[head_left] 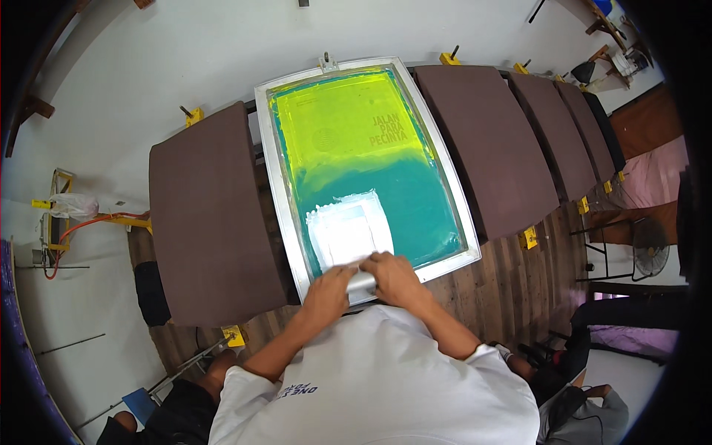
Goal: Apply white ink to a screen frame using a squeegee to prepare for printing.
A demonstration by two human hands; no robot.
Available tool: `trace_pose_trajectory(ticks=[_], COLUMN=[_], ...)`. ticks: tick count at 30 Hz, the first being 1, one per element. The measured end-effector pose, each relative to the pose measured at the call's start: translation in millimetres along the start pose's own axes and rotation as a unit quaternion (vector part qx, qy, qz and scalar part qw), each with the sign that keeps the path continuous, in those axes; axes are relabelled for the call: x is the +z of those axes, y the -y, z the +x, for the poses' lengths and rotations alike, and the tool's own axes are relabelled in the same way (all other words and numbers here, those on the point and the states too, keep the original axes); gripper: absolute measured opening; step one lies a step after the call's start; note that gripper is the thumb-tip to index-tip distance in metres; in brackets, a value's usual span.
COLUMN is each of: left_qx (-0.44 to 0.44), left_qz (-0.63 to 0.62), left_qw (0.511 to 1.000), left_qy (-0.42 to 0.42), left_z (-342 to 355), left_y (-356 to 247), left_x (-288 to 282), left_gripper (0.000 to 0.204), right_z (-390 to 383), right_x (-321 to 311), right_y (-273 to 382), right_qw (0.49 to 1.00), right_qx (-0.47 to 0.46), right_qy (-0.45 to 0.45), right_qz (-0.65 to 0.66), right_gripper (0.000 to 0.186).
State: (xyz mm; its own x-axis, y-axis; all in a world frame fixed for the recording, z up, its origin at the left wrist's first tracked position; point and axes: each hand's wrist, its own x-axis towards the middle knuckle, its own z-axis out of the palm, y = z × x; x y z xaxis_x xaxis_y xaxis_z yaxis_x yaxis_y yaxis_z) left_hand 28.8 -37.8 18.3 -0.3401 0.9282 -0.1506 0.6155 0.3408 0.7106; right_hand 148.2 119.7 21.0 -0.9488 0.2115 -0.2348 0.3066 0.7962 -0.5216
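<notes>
Both my hands grip a silver squeegee [362, 285] at the near end of a metal-framed printing screen [466, 199]. My left hand [328, 291] is closed round the squeegee's left part, and my right hand [395, 279] is wrapped over its right part. Just beyond them, a rectangular patch of white ink [350, 228] covers the lower left of the teal mesh [415, 200]. Bright yellow-green [326, 119] coats the far half of the screen, where a few printed words show faintly. The squeegee's lower edge is hidden by my hands.
Brown cloth-covered boards [204, 215] flank the screen, with several more [489, 141] to the right. Yellow clamps [529, 237] stick out along their edges. A hose [81, 222] hangs at left, a fan [650, 245] stands at right. Other people [601, 404] sit close behind on both sides.
</notes>
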Motion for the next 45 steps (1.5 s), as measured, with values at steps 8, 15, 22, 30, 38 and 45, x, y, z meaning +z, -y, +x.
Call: trace_pose_trajectory(ticks=[8,15,22,30,38,45], left_qx=[-0.018,-0.044,-0.026,0.003,0.002,-0.037], left_qz=[0.014,0.011,-0.031,-0.011,0.06,0.001], left_qw=[0.996,0.998,0.999,0.991,0.997,0.999], left_qy=[-0.084,-0.042,0.004,-0.132,-0.05,-0.022], left_z=[89,26,-7,54,-20,20], left_y=[40,13,-1,29,11,6], left_x=[-33,6,13,-12,45,-11], left_gripper=[0.043,0.052,0.042,0.044,0.057,0.045], right_z=[107,29,-8,67,-19,32], right_x=[-31,7,1,-23,27,-18], right_y=[-31,-19,0,-10,-4,-9], right_qw=[0.999,0.997,1.0,0.997,0.997,0.998], right_qx=[-0.003,-0.014,0.012,0.005,-0.012,0.001], right_qy=[-0.034,-0.079,0.007,-0.054,-0.079,0.023], right_qz=[-0.033,0.002,0.013,-0.057,-0.016,-0.06], right_gripper=[0.034,0.04,0.041,0.037,0.052,0.04])
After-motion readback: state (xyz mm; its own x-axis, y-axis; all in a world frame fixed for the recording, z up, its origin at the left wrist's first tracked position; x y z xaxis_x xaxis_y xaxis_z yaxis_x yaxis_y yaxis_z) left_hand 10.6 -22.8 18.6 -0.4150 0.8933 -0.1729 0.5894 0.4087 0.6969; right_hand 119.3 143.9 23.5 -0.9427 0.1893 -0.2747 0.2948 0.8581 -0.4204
